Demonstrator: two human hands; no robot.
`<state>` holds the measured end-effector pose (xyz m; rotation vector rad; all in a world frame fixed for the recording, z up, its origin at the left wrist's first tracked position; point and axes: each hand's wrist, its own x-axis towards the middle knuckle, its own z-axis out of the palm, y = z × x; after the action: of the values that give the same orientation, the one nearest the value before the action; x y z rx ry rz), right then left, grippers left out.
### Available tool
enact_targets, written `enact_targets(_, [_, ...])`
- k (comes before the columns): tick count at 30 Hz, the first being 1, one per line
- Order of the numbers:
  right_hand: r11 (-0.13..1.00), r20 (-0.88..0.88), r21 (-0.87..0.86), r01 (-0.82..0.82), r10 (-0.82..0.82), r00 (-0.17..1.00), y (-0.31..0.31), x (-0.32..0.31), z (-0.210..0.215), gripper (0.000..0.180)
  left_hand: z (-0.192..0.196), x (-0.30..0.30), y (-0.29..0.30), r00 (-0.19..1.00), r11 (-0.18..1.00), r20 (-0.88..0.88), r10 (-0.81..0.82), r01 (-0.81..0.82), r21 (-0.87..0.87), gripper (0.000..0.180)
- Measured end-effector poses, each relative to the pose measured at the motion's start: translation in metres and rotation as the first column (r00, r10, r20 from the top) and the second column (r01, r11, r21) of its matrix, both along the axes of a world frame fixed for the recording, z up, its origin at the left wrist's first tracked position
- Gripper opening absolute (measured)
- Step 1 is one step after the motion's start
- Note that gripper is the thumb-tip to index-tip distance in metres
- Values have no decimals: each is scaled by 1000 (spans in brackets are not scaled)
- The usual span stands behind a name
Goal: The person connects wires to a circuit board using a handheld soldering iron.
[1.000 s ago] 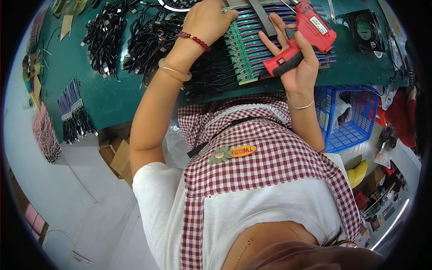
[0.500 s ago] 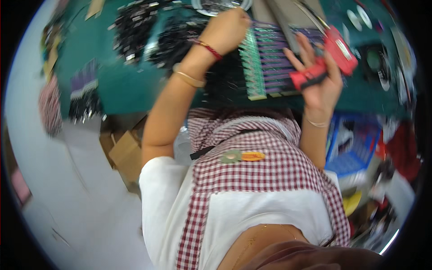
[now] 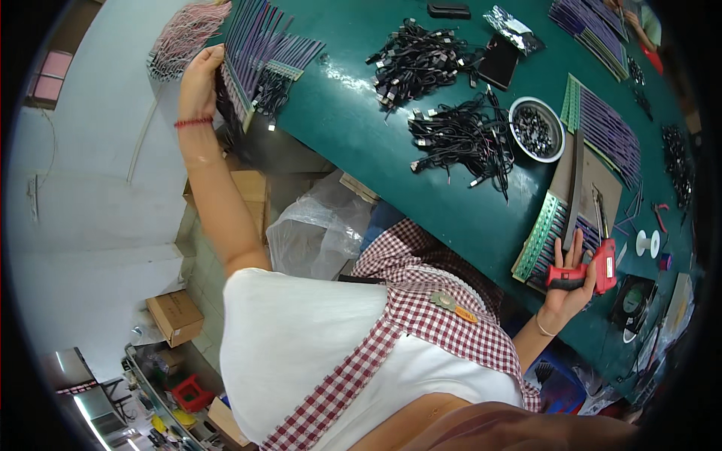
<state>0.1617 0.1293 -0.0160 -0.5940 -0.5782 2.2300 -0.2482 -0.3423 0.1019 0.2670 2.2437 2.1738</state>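
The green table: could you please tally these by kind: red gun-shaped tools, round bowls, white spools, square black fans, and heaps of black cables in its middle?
Red gun-shaped tool: 1
Round bowl: 1
White spool: 1
Square black fan: 1
Black cable heaps: 2
Total: 6

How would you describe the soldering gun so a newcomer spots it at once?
Go along the green table to the right hand, palm up beside a strip of green boards. In it lies the soldering gun, metal tip pointing away from the person. Unlike the slim red pliers farther right, it is bulky, with black on its red handle.
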Motion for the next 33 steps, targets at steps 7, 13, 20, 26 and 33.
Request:
enact_targets(7, [997,33,30,77,-78,996,0,-4,-7,26,-135,-115,19,923,152,-135,360,-201,-968,84])
enact_targets(13, [995,63,24,98,-99,993,-7,-10,0,36,-185,-83,78,910,-195,-271,313,-218,-956,72])
enact_targets(20, [998,44,23,64,-65,997,-7,-8,-6,51,-156,-75,55,980,230,-52,193,-97,-968,94])
enact_targets(26, [996,75,39,80,-83,994,-9,-8,1,48,-154,-22,18,984,-39,-104,-147,-111,-993,97])
enact_targets(33, [996,58,31,83,-85,995,-9,-8,-3,28,-187,-8,45,775,-267,-545,-320,-626,-733,58])
